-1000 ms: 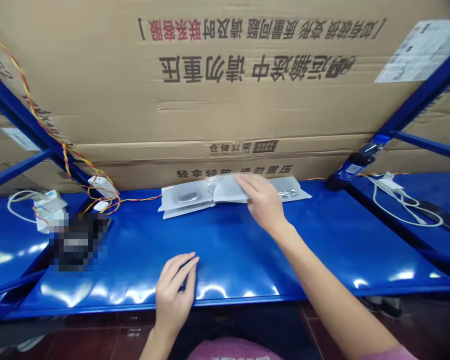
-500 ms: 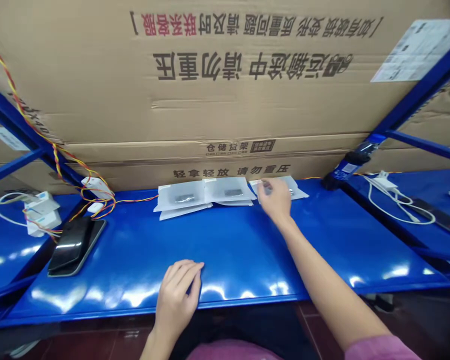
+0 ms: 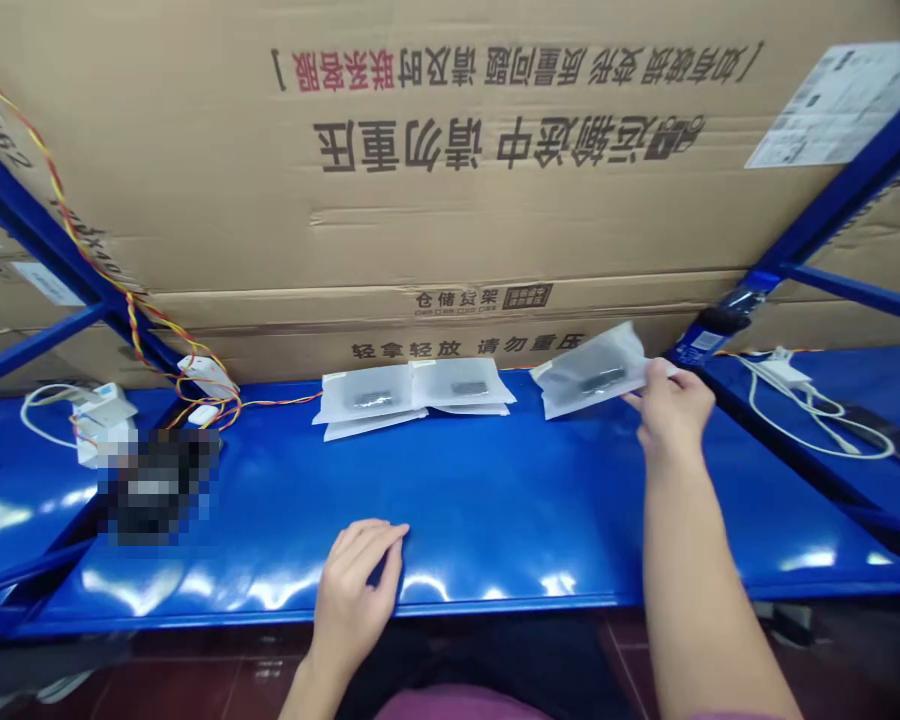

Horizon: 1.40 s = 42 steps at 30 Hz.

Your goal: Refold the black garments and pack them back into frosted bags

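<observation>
My right hand [image 3: 669,405] pinches the right end of a frosted translucent bag [image 3: 581,378] with a dark item showing inside. The bag is tilted, its right end raised off the shelf. To its left, two stacks of similar bags lie side by side at the back of the blue shelf: a left stack [image 3: 364,392] and a right stack [image 3: 471,382]. Dark pieces show through the top bag of each. My left hand [image 3: 356,575] rests at the shelf's front edge with nothing in it, its fingers loosely bent and the thumb apart from them.
A large cardboard sheet [image 3: 450,230] stands along the back of the blue shelf [image 3: 495,500]. White adapters [image 3: 206,378] with twisted red-yellow wires and a blurred dark object [image 3: 157,490] sit at left. A dark bottle [image 3: 709,330] stands by the right post, near a white cable [image 3: 817,410].
My right hand has moved right and gripped the end of the rightmost bag, which is now lifted and tilted. My left hand stays where it was. The view has shifted slightly.
</observation>
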Each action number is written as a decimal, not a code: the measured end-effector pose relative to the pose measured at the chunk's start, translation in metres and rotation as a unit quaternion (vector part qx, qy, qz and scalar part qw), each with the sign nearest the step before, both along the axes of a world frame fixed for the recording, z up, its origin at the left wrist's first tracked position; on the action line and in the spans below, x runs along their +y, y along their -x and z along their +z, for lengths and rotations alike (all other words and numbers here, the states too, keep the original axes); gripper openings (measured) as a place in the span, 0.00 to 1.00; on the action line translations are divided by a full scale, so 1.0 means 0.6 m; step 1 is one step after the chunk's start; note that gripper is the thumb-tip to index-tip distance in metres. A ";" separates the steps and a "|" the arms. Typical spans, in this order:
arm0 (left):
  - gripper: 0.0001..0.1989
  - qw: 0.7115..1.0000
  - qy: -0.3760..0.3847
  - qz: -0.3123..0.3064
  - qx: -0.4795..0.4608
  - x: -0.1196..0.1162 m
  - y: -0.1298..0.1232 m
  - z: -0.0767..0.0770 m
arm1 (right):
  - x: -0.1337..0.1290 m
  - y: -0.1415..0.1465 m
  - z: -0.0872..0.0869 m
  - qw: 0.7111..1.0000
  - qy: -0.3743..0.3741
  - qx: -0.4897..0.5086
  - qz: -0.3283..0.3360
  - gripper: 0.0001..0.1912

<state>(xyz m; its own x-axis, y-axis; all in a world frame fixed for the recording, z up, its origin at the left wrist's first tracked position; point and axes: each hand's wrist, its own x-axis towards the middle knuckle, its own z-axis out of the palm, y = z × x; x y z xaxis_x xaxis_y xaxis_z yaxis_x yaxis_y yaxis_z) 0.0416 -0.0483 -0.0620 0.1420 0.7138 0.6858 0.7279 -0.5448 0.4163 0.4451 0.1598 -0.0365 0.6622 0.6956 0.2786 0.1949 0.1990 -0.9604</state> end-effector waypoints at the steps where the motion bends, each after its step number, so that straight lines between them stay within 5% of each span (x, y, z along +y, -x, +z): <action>1: 0.10 1.000 0.015 0.000 -0.017 -0.001 0.000 0.002 | -0.016 0.004 0.012 1.000 -0.017 0.012 -0.013 0.13; 5: 0.12 0.991 0.068 0.056 -0.103 0.003 -0.009 0.021 | -0.100 0.068 0.043 0.999 -0.031 0.012 -0.004 0.17; 8: 0.16 0.982 0.082 0.099 -0.137 0.030 -0.028 0.050 | -0.160 0.162 0.038 0.977 0.069 -0.052 0.196 0.20; 12: 0.12 0.988 0.140 0.035 -0.047 0.098 -0.056 0.091 | -0.198 0.274 0.018 0.915 0.099 -0.075 0.384 0.22; 16: 0.13 0.961 0.268 -0.054 0.050 0.150 -0.071 0.107 | -0.199 0.309 0.008 0.870 0.083 -0.113 0.474 0.22; 24: 0.14 0.958 0.277 -0.068 0.039 0.162 -0.076 0.094 | -0.195 0.295 0.002 0.872 0.111 -0.158 0.449 0.23; 33: 0.16 0.967 0.254 -0.025 -0.009 0.243 0.013 0.104 | -0.313 0.274 0.002 0.809 0.204 -0.183 0.519 0.22; 38: 0.17 0.960 0.268 -0.078 -0.004 0.211 -0.019 0.096 | -0.285 0.280 -0.003 0.895 0.060 -0.183 0.403 0.18; 42: 0.16 0.960 0.263 -0.095 0.012 0.179 -0.048 0.103 | -0.247 0.298 0.007 0.859 0.149 -0.211 0.442 0.11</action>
